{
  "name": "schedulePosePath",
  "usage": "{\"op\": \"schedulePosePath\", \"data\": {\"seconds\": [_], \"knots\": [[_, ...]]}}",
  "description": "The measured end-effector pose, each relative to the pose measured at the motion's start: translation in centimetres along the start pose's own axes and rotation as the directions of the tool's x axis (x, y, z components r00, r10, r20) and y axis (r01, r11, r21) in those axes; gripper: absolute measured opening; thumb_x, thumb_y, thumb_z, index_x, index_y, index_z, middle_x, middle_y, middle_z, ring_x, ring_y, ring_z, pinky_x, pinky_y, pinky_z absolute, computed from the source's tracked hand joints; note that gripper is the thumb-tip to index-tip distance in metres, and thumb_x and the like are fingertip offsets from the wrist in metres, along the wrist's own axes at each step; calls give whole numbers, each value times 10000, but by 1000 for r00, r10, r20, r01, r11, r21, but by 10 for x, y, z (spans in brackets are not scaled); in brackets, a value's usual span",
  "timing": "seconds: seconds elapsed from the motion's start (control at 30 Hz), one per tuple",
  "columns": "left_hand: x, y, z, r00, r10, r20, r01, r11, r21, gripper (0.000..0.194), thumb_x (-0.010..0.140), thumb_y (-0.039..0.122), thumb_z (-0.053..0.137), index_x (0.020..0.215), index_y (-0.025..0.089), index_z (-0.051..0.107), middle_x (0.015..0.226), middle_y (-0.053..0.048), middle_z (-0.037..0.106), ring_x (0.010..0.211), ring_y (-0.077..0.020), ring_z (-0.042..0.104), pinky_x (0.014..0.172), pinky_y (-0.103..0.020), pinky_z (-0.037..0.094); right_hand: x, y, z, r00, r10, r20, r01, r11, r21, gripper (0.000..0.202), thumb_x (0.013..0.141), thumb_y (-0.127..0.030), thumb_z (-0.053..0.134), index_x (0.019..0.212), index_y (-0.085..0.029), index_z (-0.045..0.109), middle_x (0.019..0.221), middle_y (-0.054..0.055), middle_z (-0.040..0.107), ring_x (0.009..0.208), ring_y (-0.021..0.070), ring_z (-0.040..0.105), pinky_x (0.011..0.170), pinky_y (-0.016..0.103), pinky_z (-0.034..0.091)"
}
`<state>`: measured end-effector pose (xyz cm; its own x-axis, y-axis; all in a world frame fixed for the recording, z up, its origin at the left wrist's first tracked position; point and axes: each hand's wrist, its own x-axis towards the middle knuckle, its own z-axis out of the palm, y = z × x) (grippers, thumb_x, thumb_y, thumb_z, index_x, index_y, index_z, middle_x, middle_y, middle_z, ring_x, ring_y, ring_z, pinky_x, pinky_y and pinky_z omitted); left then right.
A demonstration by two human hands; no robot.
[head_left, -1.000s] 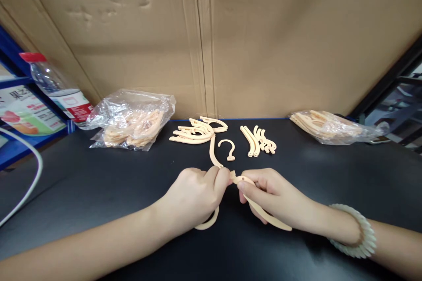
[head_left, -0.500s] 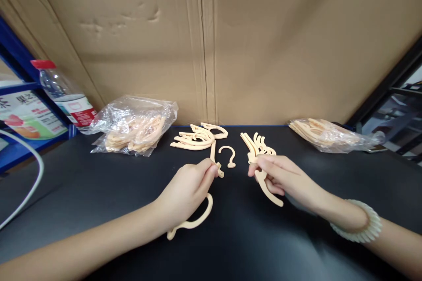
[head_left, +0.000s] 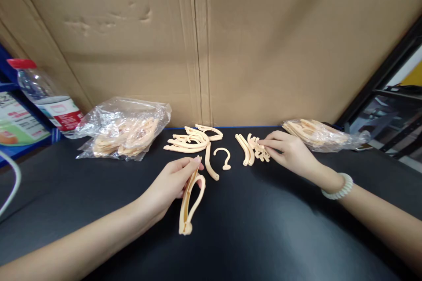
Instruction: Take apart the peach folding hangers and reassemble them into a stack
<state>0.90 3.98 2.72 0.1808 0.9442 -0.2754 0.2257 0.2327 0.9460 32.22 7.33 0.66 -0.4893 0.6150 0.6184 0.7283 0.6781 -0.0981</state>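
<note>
My left hand [head_left: 178,178] pinches a beige plastic hanger piece [head_left: 186,210], made of a grooved arm and a thin curved bar that meet at the lower end. My right hand [head_left: 285,151] reaches over a small heap of beige hook-shaped parts [head_left: 262,151], fingertips pressed together at its edge; what they grip, if anything, is hidden. Left of that heap lie a pair of straight hanger arms [head_left: 245,151]. Between my hands rest a loose hanger hook [head_left: 226,160] and a single curved arm [head_left: 210,164]. Several more curved hanger pieces [head_left: 187,142] are piled behind my left hand.
A clear bag of hanger parts [head_left: 125,134] lies at the left, another clear bag [head_left: 323,136] at the right. A bottle with a red cap [head_left: 49,101] and a white cable [head_left: 13,180] are far left. A cardboard wall [head_left: 263,52] stands behind the black table [head_left: 250,232].
My left hand has turned its hanger piece so the groove shows. My right hand has let go of the curved piece it held and moved to the small parts. The view has shifted slightly.
</note>
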Motion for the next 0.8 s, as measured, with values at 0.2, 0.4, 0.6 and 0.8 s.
{"op": "schedulePosePath", "data": {"seconds": [0.2,0.4,0.6,0.8], "knots": [[-2,-5,4,1000,16,13,-13,976,-218,317,876,451,563,762,164,496,611,-44,657,471,-73,426,403,-153,321,-2,1,3,996,21,83,-16,998,-62,269,937,-138,478,1061,-155,716,876,102,636,844,242,589,720,387,529],[-3,-7,2,999,40,-8,-41,953,-301,257,927,363,520,767,162,499,678,-53,674,513,-84,482,431,-161,400,-1,-2,1,995,11,102,-4,998,-68,314,895,-68,434,996,-148,720,848,107,642,830,254,581,712,408,530],[-10,-7,7,997,73,15,-65,953,-295,311,903,394,558,716,154,493,706,-68,691,519,-71,498,447,-152,430,2,-61,-6,991,-128,-41,135,963,233,282,935,-119,507,1187,-184,617,1028,82,678,966,222,595,881,399,495],[-18,-5,16,994,109,19,-101,962,-253,336,817,475,646,778,169,513,626,-9,648,481,-83,511,426,-174,446,-2,-111,-7,898,-406,171,361,900,243,337,955,-254,569,1267,-125,562,1226,105,633,1146,256,486,958,396,435]]}}
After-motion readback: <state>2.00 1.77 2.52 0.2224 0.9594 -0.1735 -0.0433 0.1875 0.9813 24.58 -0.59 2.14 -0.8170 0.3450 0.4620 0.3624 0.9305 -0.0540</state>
